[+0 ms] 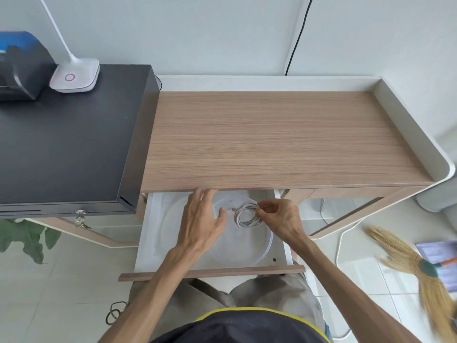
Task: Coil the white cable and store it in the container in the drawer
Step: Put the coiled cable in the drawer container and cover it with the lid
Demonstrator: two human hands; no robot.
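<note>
No words, brands or numbers can be read — only a pink ring sign on the white lamp base (74, 76)

Bare forearms, khaki trousers (272, 298), and a dark top (235, 328) edged in yellow-green.

Bright, even daylight filled the room and shadows stayed faint. The wide lens bowed the desk (284, 137) edges outward. A broom (405, 263) at the right edge smeared with blur, while the centre looked slightly soft.
</note>
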